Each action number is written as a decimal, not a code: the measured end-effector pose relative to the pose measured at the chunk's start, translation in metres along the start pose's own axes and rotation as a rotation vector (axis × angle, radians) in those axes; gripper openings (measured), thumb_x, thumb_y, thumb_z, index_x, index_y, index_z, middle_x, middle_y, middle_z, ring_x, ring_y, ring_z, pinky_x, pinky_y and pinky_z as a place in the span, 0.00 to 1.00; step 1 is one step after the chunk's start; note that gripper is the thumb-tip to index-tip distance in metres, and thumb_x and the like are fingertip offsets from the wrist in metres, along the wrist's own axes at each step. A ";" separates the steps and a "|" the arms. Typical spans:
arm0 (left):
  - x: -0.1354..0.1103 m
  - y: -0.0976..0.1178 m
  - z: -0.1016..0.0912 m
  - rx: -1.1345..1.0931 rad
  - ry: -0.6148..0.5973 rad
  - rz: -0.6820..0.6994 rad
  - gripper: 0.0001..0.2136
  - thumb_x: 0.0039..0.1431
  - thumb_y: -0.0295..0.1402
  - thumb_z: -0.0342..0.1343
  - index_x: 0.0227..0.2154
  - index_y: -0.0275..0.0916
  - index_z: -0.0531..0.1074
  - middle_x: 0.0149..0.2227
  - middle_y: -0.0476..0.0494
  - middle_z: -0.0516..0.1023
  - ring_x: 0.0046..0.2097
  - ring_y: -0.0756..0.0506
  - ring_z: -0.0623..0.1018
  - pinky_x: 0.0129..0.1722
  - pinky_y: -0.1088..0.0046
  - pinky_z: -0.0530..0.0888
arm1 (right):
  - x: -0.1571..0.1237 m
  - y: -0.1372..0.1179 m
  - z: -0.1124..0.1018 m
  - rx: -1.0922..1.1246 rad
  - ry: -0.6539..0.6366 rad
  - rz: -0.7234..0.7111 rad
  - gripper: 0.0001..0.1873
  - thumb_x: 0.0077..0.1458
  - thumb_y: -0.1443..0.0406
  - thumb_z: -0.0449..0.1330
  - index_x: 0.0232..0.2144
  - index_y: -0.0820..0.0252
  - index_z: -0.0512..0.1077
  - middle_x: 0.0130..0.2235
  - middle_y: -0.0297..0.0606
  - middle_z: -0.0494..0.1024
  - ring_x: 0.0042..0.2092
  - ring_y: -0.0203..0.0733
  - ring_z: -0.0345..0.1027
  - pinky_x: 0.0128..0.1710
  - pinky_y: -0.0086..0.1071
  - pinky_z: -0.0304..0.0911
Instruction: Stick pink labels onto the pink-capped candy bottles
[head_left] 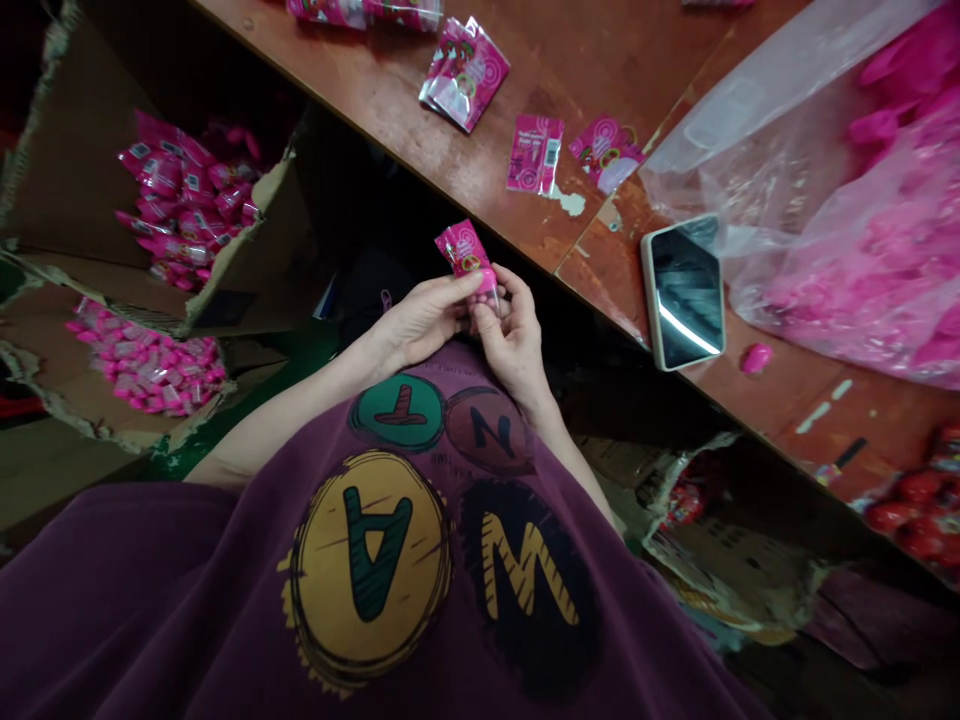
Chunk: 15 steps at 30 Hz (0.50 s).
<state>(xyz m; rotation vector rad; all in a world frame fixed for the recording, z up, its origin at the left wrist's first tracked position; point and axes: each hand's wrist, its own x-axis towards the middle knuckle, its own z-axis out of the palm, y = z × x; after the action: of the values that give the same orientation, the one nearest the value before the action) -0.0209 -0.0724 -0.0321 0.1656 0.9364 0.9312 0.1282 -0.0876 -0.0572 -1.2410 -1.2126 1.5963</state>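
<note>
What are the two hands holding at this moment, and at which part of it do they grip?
Both the left hand and the right hand pinch one small pink printed plastic packet at its lower end; its upper end stands free.

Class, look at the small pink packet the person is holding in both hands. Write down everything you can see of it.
The pink packet is a small glossy sachet, plastic by its shine, printed with a white swirl and a round red and green mark. It stands tilted, upper end leaning left, above the person's lap, just off the wooden table's edge. The left hand and right hand pinch its lower end, which looks clear; fingers hide the contents.
</note>
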 end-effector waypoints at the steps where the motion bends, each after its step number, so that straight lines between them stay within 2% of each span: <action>1: 0.001 0.001 0.000 -0.002 0.031 0.019 0.13 0.60 0.40 0.73 0.33 0.36 0.80 0.34 0.44 0.83 0.37 0.47 0.82 0.46 0.70 0.77 | 0.000 0.000 0.000 -0.005 0.001 0.005 0.29 0.63 0.47 0.66 0.61 0.46 0.66 0.46 0.36 0.78 0.45 0.41 0.75 0.45 0.36 0.76; 4: 0.003 0.003 0.001 0.012 0.093 0.022 0.14 0.60 0.41 0.73 0.31 0.36 0.79 0.32 0.44 0.82 0.37 0.47 0.82 0.46 0.70 0.78 | -0.001 0.003 0.000 -0.024 0.051 0.006 0.27 0.62 0.48 0.68 0.58 0.47 0.67 0.40 0.33 0.76 0.42 0.40 0.74 0.43 0.35 0.75; 6: 0.003 0.003 0.001 0.015 0.100 0.000 0.15 0.60 0.42 0.73 0.32 0.35 0.79 0.33 0.43 0.83 0.38 0.46 0.83 0.46 0.68 0.78 | -0.001 0.004 0.000 -0.022 0.078 0.016 0.30 0.61 0.48 0.69 0.59 0.45 0.66 0.39 0.32 0.76 0.41 0.40 0.74 0.41 0.35 0.75; 10: 0.005 0.001 0.000 -0.008 0.102 0.006 0.15 0.59 0.42 0.74 0.32 0.35 0.79 0.34 0.44 0.83 0.38 0.47 0.83 0.46 0.68 0.78 | 0.000 0.000 0.000 -0.010 0.012 0.040 0.34 0.60 0.48 0.69 0.64 0.42 0.64 0.41 0.34 0.76 0.39 0.41 0.73 0.37 0.35 0.74; 15: 0.007 0.000 0.000 -0.002 0.100 0.025 0.15 0.59 0.42 0.74 0.31 0.36 0.78 0.31 0.47 0.81 0.33 0.49 0.81 0.39 0.70 0.77 | 0.001 -0.008 0.004 0.102 0.070 0.067 0.26 0.60 0.46 0.69 0.53 0.45 0.67 0.36 0.31 0.73 0.32 0.36 0.68 0.29 0.31 0.70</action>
<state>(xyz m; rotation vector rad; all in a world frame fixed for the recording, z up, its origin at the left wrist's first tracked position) -0.0188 -0.0670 -0.0361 0.1302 1.0281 0.9700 0.1241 -0.0852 -0.0496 -1.2728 -1.0428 1.6278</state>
